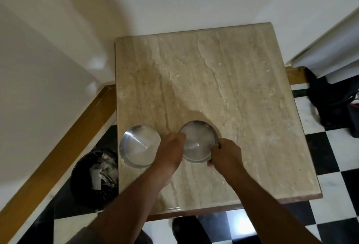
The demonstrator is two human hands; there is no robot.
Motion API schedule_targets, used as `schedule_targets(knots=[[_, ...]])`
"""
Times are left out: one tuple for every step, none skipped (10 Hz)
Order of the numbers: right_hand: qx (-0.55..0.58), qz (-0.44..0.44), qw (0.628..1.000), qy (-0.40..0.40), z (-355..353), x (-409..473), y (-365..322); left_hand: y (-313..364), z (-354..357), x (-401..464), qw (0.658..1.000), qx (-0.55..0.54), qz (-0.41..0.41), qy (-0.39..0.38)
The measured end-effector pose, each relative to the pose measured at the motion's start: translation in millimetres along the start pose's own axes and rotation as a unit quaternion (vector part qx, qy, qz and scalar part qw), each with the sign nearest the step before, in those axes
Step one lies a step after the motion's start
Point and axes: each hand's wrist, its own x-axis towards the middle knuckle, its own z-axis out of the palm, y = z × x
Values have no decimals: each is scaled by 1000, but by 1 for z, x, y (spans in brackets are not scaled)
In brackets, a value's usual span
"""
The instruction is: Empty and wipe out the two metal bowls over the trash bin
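We grip the right bowl between both hands, left hand and right hand closed on opposite rims. Left bowl sits just beside, untouched.

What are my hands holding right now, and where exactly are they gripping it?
Both hands hold the right metal bowl by its rim: left hand on the left edge, right hand on the right edge. It sits on the marble table.

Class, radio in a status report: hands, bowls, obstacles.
Both hands, left hand and right hand, gripping right bowl on table. Left bowl untouched at edge. Trash bin below left, path clear.
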Motion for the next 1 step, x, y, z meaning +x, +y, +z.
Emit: schedule_targets(knots=[[-74, -24, 997, 23, -10, -12, -8, -7, -11, -8, 990, 127, 49, 33]])
